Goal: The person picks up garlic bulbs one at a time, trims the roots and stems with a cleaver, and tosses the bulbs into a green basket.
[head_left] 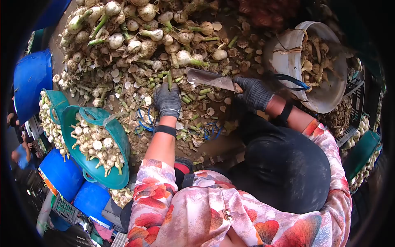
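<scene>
My left hand, in a dark grey glove, is closed around a green garlic stalk that sticks up past the fingers. Whether a bulb is attached inside the grip is hidden. In my right hand, also gloved, is a knife with a broad, dirty blade pointing left, towards the stalk but apart from it. Beyond both hands lies a large heap of garlic bulbs with stems. Cut stalk pieces and trimmings cover the ground around my hands.
On the left, a green tub holds trimmed garlic bulbs, with blue tubs around it. A white bucket with garlic lies tilted at the right. My bent knee is below my right hand. Another person is at far left.
</scene>
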The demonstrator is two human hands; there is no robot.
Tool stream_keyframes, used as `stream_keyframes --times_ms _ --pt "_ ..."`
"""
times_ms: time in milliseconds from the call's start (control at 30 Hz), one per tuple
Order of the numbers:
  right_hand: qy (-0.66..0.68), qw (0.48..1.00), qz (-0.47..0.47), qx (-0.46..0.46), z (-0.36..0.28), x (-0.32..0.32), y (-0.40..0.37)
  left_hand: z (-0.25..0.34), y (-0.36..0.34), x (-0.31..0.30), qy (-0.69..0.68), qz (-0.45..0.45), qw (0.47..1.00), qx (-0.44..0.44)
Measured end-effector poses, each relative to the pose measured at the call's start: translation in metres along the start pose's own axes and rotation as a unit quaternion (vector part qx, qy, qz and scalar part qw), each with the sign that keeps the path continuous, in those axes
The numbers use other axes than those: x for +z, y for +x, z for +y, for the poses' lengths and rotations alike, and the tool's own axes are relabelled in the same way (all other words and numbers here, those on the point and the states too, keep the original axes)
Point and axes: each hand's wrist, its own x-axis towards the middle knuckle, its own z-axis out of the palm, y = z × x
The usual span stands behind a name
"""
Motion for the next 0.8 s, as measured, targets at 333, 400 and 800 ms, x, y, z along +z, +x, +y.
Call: stream_keyframes --times_ms 333,400,800 --pt "0.004 0.986 -0.159 0.049 -0.004 -0.006 0.021 0.058 -0.065 -0.056 -0.203 -0.059 0.956 0.203" --pt "0.064 0.99 -0.106 0.074 0.006 0.0 0.01 0.065 -0.064 -0.064 -0.156 -0.031 0.945 0.285" --pt "0.479 0.838 -0.182 0.187 -0.049 -0.024 0.041 0.092 -0.064 -0.057 -0.462 -0.182 0.841 0.214"
